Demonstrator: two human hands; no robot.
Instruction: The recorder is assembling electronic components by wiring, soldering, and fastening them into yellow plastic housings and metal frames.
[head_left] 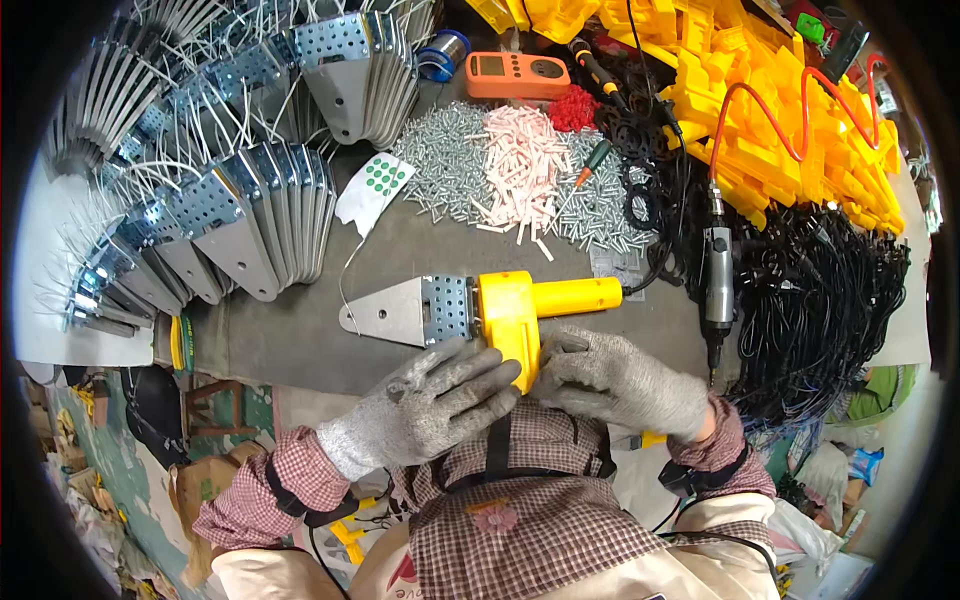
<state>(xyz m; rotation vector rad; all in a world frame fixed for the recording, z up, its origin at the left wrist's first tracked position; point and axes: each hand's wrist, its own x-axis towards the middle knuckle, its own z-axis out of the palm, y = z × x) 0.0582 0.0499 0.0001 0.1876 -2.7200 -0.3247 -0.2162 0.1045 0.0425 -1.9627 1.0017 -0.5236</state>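
Observation:
A yellow plastic tool housing [508, 305] with a side handle lies across the bench in front of me. From its left side sticks a tapered grey metal plate [385, 312], partly covered by a perforated metal sleeve [447, 308]. A black cord leaves the handle's right end. My left hand [440, 400], in a grey glove, is open, its stretched fingers lying over the housing's lower left part. Beside the lower right edge is my gloved right hand [610, 380], its fingers curled together; what they hold, if anything, is hidden.
Fanned stacks of metal plates [235, 235] with white wires fill the left. Screws [440, 160], pink sleeves [522, 165], a screwdriver [594, 162] and an orange meter [517, 76] lie behind. A power screwdriver [718, 285] hangs on a red coiled hose, near black cables [815, 310] and yellow housings [770, 110].

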